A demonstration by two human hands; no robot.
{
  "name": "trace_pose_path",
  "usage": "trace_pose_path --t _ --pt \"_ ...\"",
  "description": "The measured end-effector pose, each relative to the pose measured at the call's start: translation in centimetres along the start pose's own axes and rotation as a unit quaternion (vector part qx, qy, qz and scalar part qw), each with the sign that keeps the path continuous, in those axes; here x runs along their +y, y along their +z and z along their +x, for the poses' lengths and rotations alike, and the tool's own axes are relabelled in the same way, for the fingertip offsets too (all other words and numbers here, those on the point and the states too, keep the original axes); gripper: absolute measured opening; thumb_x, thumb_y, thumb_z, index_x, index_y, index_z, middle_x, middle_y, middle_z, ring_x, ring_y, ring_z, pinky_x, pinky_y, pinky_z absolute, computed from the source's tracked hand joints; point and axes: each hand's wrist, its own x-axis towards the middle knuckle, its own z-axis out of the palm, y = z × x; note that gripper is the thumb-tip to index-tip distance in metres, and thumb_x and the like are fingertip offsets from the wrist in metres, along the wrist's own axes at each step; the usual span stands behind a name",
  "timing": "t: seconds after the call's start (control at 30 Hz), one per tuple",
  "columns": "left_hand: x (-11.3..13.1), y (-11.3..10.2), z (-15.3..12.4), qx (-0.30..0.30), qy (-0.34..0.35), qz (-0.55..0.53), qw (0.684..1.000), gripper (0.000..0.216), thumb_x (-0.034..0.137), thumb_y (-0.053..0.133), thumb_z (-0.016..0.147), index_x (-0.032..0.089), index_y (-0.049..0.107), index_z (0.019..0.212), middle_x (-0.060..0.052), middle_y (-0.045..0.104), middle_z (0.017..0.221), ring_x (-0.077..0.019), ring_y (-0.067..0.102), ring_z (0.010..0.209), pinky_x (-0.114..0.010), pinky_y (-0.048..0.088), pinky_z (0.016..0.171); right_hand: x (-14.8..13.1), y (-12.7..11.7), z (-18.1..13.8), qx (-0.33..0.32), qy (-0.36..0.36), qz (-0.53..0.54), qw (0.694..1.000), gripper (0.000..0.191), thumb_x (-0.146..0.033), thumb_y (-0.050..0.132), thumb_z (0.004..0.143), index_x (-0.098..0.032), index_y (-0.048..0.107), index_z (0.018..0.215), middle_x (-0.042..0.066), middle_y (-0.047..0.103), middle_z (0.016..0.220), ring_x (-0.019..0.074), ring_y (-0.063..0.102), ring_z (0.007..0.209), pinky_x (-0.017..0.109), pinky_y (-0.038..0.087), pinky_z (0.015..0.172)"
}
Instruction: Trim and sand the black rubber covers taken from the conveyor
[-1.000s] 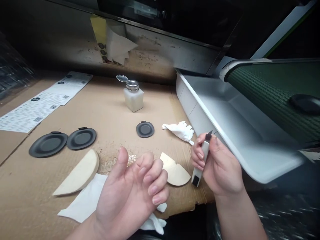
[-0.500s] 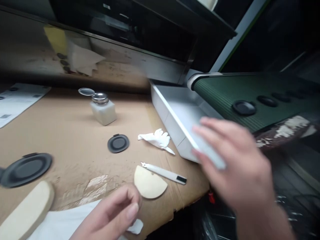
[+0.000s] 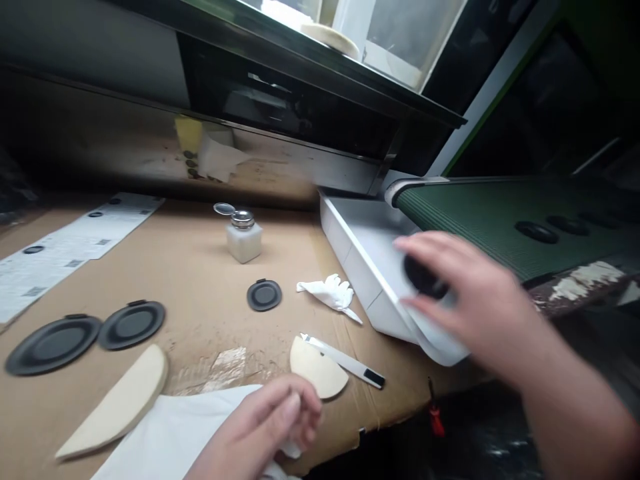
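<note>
My right hand [image 3: 473, 303] grips a small round black plastic disc [image 3: 424, 277] between thumb and fingers, above the near end of a white tray [image 3: 357, 260]. With fingers curled, my left hand [image 3: 273, 420] is at the bottom middle, over a white cloth [image 3: 190, 417]; whether it grips the cloth I cannot make out. Just beyond it lie a cream half-round pad [image 3: 316, 368] and a white pen-like tool [image 3: 347, 361] with a dark end. A larger cream pad [image 3: 120, 403] rests partly on the cloth.
Black tabbed discs [image 3: 133, 325] lie on the cardboard, a smaller one [image 3: 264, 295] further right. Behind are a pump bottle [image 3: 244, 239] with its lid up and printed sheets [image 3: 65, 257]. A crumpled white glove [image 3: 330, 293] lies by the tray. A green conveyor [image 3: 465, 210] carries several black discs.
My right hand has taken a black disc, apparently the nearest one from the conveyor, and holds it over the tray. My left hand remains curled near the cloth. The view has shifted left and up.
</note>
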Motion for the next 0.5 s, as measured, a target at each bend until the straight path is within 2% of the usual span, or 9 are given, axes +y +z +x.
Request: trace_pose_path --t 0.07,0.1,0.17,0.23,0.33,0.4,0.5 --pt "0.1 0.4 0.1 -0.003 0.011 -0.176 0.984 0.041 0.047 0.036 0.086 0.017 0.061 0.101 -0.010 0.061 0.092 -0.0218 0.056 0.082 -0.034 0.043 0.073 -5.2 1.3 -1.7 -0.070 -0.103 0.119 0.985 0.061 -0.024 0.062 0.075 -0.034 0.038 0.130 0.004 0.039 0.136 0.0218 0.043 0.120 0.035 0.044 0.095" --pt "0.2 0.5 0.2 -0.004 0.009 -0.244 0.970 0.043 0.045 0.033 0.088 0.017 0.058 0.108 -0.012 0.062 0.099 -0.0235 0.058 0.086 -0.037 0.044 0.075 -7.1 2.1 -2.4 -0.096 -0.137 0.164 0.972 0.064 -0.028 0.065 0.074 -0.034 0.037 0.131 0.004 0.036 0.139 0.0220 0.041 0.122 0.035 0.044 0.096" --pt "0.3 0.3 0.1 0.016 -0.002 -0.323 0.946 0.041 0.040 0.033 0.090 0.018 0.053 0.117 -0.014 0.061 0.108 -0.0253 0.060 0.091 -0.040 0.046 0.076 -9.5 3.9 -3.5 -0.135 -0.154 0.224 0.953 0.069 -0.041 0.068 0.070 -0.034 0.036 0.131 0.006 0.034 0.140 0.0238 0.040 0.123 0.037 0.044 0.096" --pt "0.3 -0.3 -0.1 0.067 -0.010 -0.353 0.933 0.039 0.035 0.036 0.090 0.016 0.049 0.121 -0.016 0.061 0.114 -0.0273 0.060 0.099 -0.042 0.046 0.082 -10.1 5.8 -4.3 -0.130 -0.114 0.241 0.955 0.065 -0.047 0.064 0.072 -0.031 0.039 0.130 0.008 0.039 0.137 0.0250 0.042 0.121 0.041 0.045 0.095" --pt "0.0 -1.6 -0.4 0.129 0.007 -0.369 0.920 0.043 0.034 0.040 0.089 0.013 0.043 0.127 -0.020 0.060 0.117 -0.0297 0.055 0.110 -0.044 0.041 0.094 -9.9 8.4 -5.7 -0.103 -0.055 0.213 0.970 0.045 -0.033 0.058 0.080 -0.023 0.048 0.123 0.010 0.052 0.122 0.0237 0.050 0.110 0.040 0.048 0.088" --pt "-0.4 -2.3 -0.4 0.133 0.015 -0.382 0.914 0.044 0.035 0.041 0.089 0.014 0.043 0.127 -0.021 0.059 0.118 -0.0309 0.052 0.114 -0.045 0.038 0.098 -10.1 9.9 -6.5 -0.095 -0.061 0.183 0.977 0.036 -0.028 0.059 0.079 -0.021 0.054 0.114 0.010 0.057 0.114 0.0240 0.054 0.102 0.040 0.051 0.082" --pt "-1.1 -2.8 -0.2 0.121 0.020 -0.403 0.907 0.040 0.036 0.041 0.089 0.015 0.048 0.122 -0.021 0.059 0.119 -0.0319 0.050 0.116 -0.045 0.036 0.099 -10.7 11.4 -7.2 -0.083 -0.071 0.142 0.984 0.033 -0.031 0.060 0.078 -0.021 0.058 0.110 0.011 0.058 0.113 0.0258 0.054 0.100 0.043 0.050 0.079"
